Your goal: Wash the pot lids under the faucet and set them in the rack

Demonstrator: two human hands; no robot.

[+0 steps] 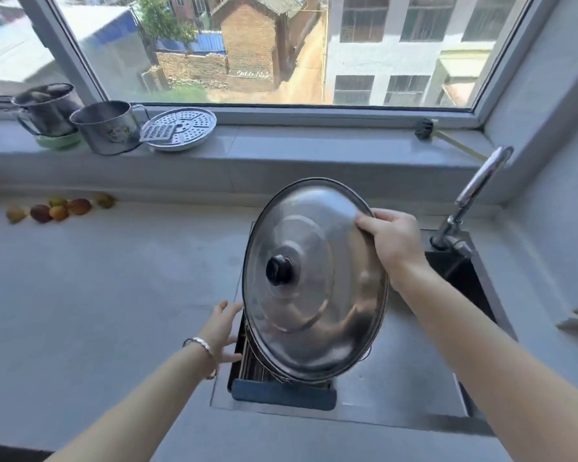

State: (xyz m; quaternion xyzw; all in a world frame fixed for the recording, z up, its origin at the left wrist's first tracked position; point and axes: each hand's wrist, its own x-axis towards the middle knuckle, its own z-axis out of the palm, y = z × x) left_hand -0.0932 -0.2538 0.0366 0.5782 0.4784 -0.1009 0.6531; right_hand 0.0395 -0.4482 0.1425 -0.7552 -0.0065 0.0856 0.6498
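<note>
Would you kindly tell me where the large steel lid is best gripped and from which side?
Probably its black knob, from the near left: the lid stands tilted on edge in the rack, dome facing you. The right hand pinches the upper rim.

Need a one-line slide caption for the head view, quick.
Right hand grips the steel lid by its rim, tilted over the rack; left hand open beside it.

Pot lid: polished stainless steel, mirror-glossy, with a glossy black plastic knob. Faucet: shiny chromed metal. Bench: smooth, matt grey stone.
</note>
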